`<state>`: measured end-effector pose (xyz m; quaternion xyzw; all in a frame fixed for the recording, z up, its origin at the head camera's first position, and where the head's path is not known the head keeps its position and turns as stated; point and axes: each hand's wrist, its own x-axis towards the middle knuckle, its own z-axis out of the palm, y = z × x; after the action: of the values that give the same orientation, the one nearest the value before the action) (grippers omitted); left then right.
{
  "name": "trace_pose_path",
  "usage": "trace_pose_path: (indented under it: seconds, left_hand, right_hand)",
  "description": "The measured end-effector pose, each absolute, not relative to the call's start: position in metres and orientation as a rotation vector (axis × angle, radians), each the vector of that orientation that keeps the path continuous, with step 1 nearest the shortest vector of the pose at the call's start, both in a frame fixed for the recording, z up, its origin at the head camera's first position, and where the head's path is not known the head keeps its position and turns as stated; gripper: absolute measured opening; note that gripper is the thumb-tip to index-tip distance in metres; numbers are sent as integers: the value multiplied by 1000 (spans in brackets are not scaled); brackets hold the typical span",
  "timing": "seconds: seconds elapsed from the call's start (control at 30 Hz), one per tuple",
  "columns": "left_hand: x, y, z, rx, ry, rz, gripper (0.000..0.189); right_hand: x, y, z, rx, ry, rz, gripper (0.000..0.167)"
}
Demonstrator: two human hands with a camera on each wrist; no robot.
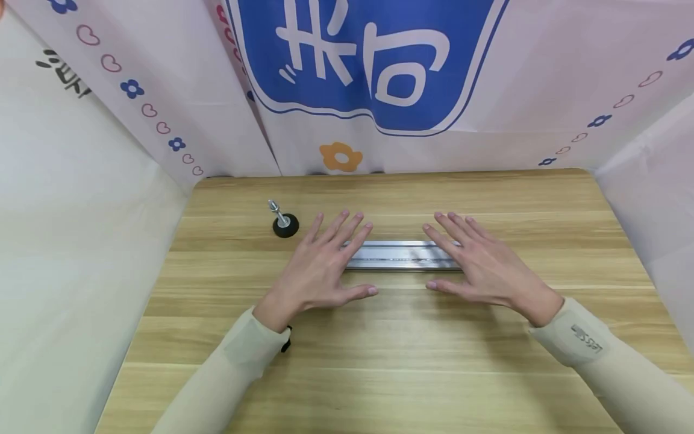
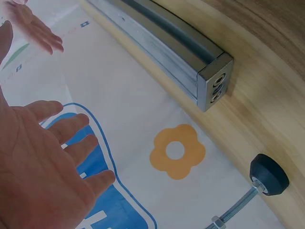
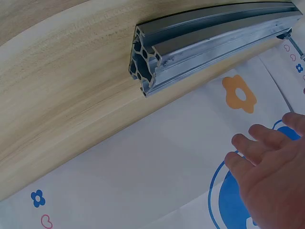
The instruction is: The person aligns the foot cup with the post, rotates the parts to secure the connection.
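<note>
An aluminium extrusion profile (image 1: 401,255) lies lengthwise across the wooden table. Its left end carries a metal end plate (image 2: 218,82) with screws, while its right end shows the bare hollow cross-section (image 3: 144,62). Over the left part of the profile is my left hand (image 1: 323,268), fingers straight and spread, holding nothing. My right hand (image 1: 485,265) is over the right part, likewise spread and without anything in it. Both wrist views show the palms apart from the profile. A levelling foot (image 1: 285,225) with a black round base and threaded stud stands beyond my left hand.
The wooden table (image 1: 401,374) has a back edge meeting a hanging white cloth (image 1: 520,96) with a blue printed sign and an orange flower. White cloth also hangs along the left (image 1: 70,241) and right sides.
</note>
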<state>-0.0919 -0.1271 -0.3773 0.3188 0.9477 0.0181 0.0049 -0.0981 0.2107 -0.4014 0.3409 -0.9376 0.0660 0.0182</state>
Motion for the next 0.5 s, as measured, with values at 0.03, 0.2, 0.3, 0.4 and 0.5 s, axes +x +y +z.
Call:
trace_pose_path:
  seconds: [0.03,0.2,0.3,0.4,0.5]
  left_hand:
    - [-92,-127,-378,995,2965,55,110]
    - [-92,-126,-380,988,2955,68,110]
    - [-92,-126,-382,991,2957,80,109]
    - [-92,-125,-385,992,2958,95,108]
    - [-93,-125,-387,990,2956,96,108]
  right_hand:
    - [-98,211,-402,1058,-2916,207,102]
    - [-98,210,-404,1053,-2927,222,100]
    - [-98,209,-406,1046,-2932,228,100]
    - [-98,209,-409,1041,-2934,233,100]
    - [-99,209,-411,1040,-2938,237,100]
